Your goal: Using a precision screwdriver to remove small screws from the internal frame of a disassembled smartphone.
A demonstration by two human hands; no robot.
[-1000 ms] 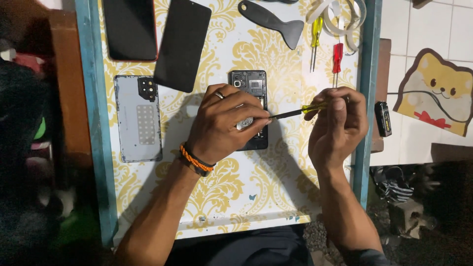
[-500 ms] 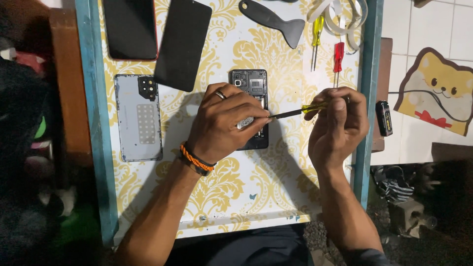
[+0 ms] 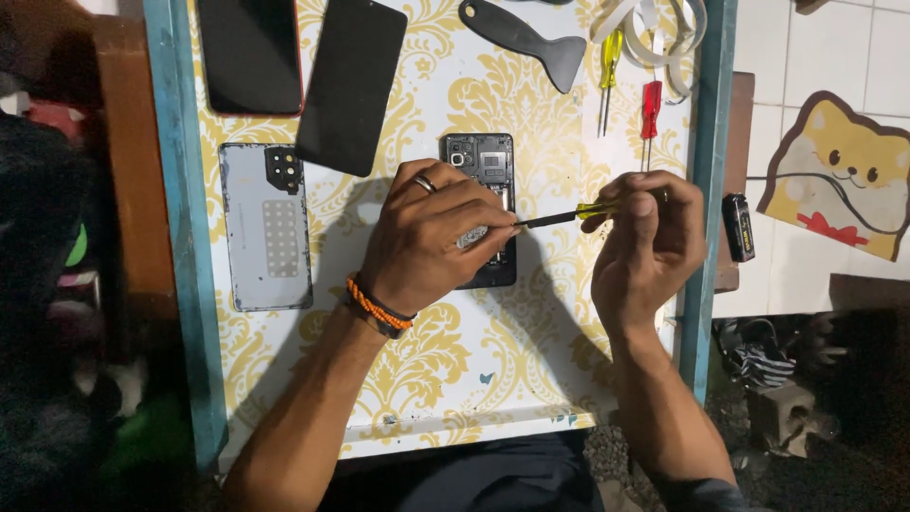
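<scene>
The table (image 3: 445, 379), blue-edged with a yellow floral top, carries all parts. Along its far edge lie a dark phone (image 3: 251, 52) and a black screen panel (image 3: 351, 85); a grey back cover (image 3: 265, 228) lies at left. The opened phone (image 3: 479, 161) lies face down at centre. The left hand (image 3: 427, 242) rests on it, fingers curled and pinching a small metal part. The right hand (image 3: 649, 242) grips a yellow-handled screwdriver (image 3: 559, 217), tip meeting the left fingertips. A black scraper (image 3: 526, 33) and two spare screwdrivers (image 3: 630, 90) lie beyond.
</scene>
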